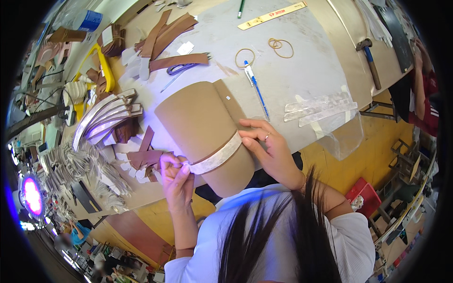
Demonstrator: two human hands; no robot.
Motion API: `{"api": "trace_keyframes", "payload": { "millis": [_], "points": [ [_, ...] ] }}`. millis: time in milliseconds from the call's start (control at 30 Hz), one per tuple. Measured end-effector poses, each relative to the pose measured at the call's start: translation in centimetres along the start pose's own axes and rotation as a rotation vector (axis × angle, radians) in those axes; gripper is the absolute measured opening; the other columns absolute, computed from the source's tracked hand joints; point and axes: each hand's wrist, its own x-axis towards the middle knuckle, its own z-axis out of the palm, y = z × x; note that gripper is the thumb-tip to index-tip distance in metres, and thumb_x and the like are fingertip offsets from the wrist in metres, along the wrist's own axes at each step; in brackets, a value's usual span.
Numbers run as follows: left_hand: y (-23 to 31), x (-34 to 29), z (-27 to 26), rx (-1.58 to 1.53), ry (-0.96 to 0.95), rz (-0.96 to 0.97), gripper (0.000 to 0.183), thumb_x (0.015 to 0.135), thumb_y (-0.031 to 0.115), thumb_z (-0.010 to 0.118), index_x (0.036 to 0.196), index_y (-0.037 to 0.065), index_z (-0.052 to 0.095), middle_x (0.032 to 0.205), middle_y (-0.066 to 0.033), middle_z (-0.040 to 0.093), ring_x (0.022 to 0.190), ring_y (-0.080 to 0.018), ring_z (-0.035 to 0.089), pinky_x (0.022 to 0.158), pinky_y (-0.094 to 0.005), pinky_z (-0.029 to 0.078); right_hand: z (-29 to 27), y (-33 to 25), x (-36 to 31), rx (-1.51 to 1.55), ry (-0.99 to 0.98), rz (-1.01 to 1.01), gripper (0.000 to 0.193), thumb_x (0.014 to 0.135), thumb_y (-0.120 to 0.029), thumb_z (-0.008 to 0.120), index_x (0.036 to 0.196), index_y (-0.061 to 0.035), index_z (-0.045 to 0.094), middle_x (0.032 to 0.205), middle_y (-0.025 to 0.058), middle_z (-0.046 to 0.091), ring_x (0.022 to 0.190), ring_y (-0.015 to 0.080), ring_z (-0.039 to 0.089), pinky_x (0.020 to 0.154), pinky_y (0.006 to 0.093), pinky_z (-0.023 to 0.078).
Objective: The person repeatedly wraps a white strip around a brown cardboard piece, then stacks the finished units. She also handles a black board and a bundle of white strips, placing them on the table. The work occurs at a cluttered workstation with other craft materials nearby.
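A curved tan board lies over the table's near edge, bulging upward like a half-cylinder. Across it runs a white-faced strip with a brown edge. My left hand pinches the strip's left end between thumb and fingertips, just off the board's side. At the other end, my right hand has its thumb and fingers on the strip where it meets the board's right side. A ring is on one right-hand finger.
Brown strips, blue-handled scissors, a blue pen, rubber bands and a yellow ruler lie beyond the board. White-faced strips pile up left. A hammer lies right; another person is at the far right.
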Motion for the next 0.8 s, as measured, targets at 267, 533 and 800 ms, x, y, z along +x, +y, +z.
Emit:
{"api": "trace_keyframes", "payload": {
  "millis": [267, 533, 800],
  "points": [
    [0.2, 0.0, -0.4, 0.048, -0.076, 0.035, 0.028, 0.085, -0.005, 0.060, 0.101, 0.007, 0.042, 0.095, -0.0103, 0.058, 0.081, -0.0218, 0.061, 0.075, -0.0331, 0.050, -1.2, -6.5, 1.1, -0.683, -0.022, -0.568, 0.050, 0.090, -0.033, 0.056, 0.130, -0.0032, 0.050, 0.139, 0.0188, 0.043, 0.131, 0.0350, 0.038, 0.110, 0.0455, 0.027],
    [-0.7, -0.2, -1.0, -0.010, -0.004, 0.079, 0.033, 0.083, -0.005, 0.065, 0.100, 0.009, 0.040, 0.096, -0.0082, 0.058, 0.083, -0.0175, 0.060, 0.077, -0.0294, 0.050, 4.3, -5.6, -0.2, -0.875, -0.521, -0.744, 0.070, 0.087, -0.049, 0.052, 0.138, -0.0030, 0.041, 0.146, 0.0122, 0.038, 0.139, 0.0273, 0.029, 0.114, 0.0494, 0.015],
    [-0.8, 0.7, -1.1, -0.014, -0.061, 0.005, 0.033, 0.083, -0.005, 0.064, 0.098, 0.010, 0.039, 0.086, -0.0093, 0.058, 0.077, -0.0209, 0.059, 0.074, -0.0336, 0.051, 0.3, -1.0, -0.7, -0.353, -0.444, -0.550, 0.078, 0.090, -0.047, 0.052, 0.146, -0.0010, 0.024, 0.153, 0.0190, 0.019, 0.143, 0.0318, 0.016, 0.115, 0.0451, 0.015]
  ]
}}
